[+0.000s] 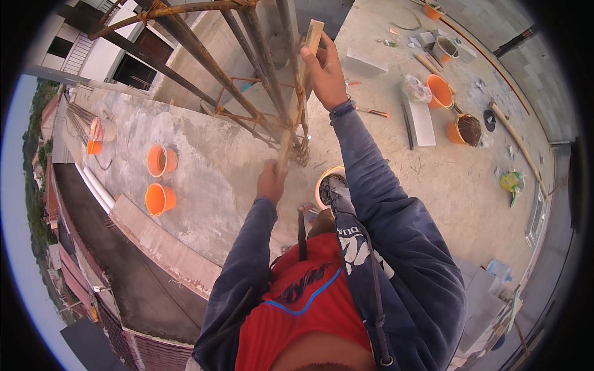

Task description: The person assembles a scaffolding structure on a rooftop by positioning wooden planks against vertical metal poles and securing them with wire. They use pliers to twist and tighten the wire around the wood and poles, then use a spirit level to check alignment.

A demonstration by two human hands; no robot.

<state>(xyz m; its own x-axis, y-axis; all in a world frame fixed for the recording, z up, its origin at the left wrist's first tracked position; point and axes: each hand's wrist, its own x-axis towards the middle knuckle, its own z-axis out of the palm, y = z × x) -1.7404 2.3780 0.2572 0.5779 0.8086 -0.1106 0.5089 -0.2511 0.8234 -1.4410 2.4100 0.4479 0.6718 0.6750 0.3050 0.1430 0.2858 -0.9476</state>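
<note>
A long, narrow wooden board (315, 34) stands steeply tilted against a cage of rusty rebar (258, 59). My right hand (326, 75) is closed around its upper part, just below the top end. Lower down, my left hand (270, 181) grips the board near its bottom end, with the fingers partly hidden. The cage's upright bars are tied with thinner cross hoops, and they stand right beside the board. By my feet sits an orange bucket (320, 187) holding dark material, partly covered by my jacket.
Two orange buckets (162, 159) stand on the concrete floor at left, near a low ledge (170, 252) with a drop beyond. To the right are another orange bucket (440, 91), a pale block (423, 127), a bucket of dark material (465, 130) and a long pole (518, 146).
</note>
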